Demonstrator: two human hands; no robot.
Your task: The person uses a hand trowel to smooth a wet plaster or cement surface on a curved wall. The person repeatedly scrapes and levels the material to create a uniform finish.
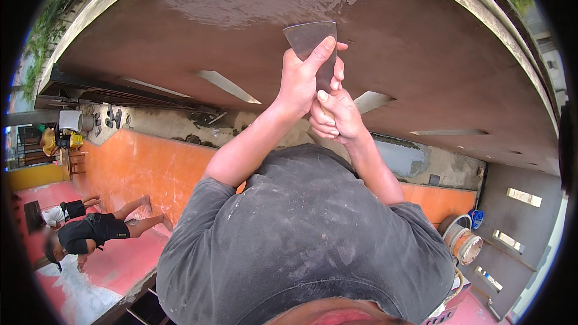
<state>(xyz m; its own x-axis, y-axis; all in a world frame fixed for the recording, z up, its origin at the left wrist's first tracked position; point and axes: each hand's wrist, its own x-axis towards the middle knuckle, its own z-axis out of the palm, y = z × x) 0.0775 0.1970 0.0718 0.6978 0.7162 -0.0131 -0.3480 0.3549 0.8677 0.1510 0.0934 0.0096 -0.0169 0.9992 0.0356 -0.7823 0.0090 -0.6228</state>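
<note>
Both my arms are raised toward a smooth brown surface [421,54] overhead. My left hand [304,78] grips a flat metal scraper [308,36] around the lower part of its blade, thumb pressed along the blade's edge. The wide edge of the blade lies against the brown surface. My right hand [334,114] is closed around the scraper's handle just below the left hand, and the two hands touch. The handle itself is hidden inside the fingers. My grey dusty shirt [301,235] fills the lower middle.
Pale strips [226,84] cross the brown surface on either side of my hands. An orange wall [138,168] runs behind. A white and orange bucket [463,244] stands at the right. Two people in dark shorts [90,229] are on the pink floor at the left.
</note>
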